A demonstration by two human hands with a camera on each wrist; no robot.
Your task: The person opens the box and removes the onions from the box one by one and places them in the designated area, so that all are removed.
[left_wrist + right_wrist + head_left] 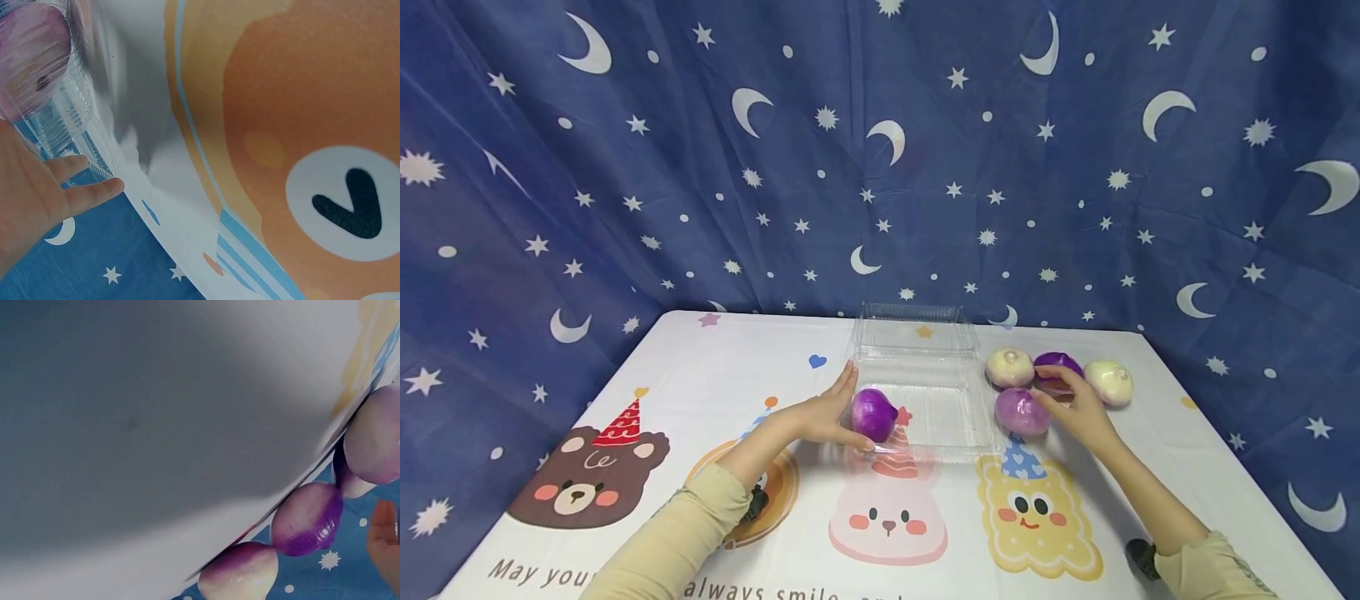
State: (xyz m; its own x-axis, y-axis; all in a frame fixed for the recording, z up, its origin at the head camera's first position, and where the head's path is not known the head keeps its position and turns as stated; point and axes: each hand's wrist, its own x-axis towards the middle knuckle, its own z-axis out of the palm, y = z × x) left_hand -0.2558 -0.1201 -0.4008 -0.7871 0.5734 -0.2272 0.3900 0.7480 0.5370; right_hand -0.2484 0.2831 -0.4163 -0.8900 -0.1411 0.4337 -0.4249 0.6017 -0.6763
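A clear plastic container [943, 414] lies on the table with its lid [917, 331] folded back. One purple onion [874, 415] sits at its left end. My left hand [827, 417] is spread along the container's left side, thumb near the front edge. The left wrist view shows the left hand [37, 194] against the clear plastic with fingers extended. To the right of the container, my right hand [1078, 408] is at a light purple onion [1023, 412], thumb and forefinger apart. In the right wrist view, the right hand [384, 544] shows only partly, beside the light purple onion [375, 434].
Behind the light purple onion stand a pale onion [1010, 367], a dark purple onion [1057, 365] and another pale onion [1108, 382]. A white tablecloth [760, 350] with cartoon prints covers the table. A blue curtain [880, 167] with moons and stars hangs behind.
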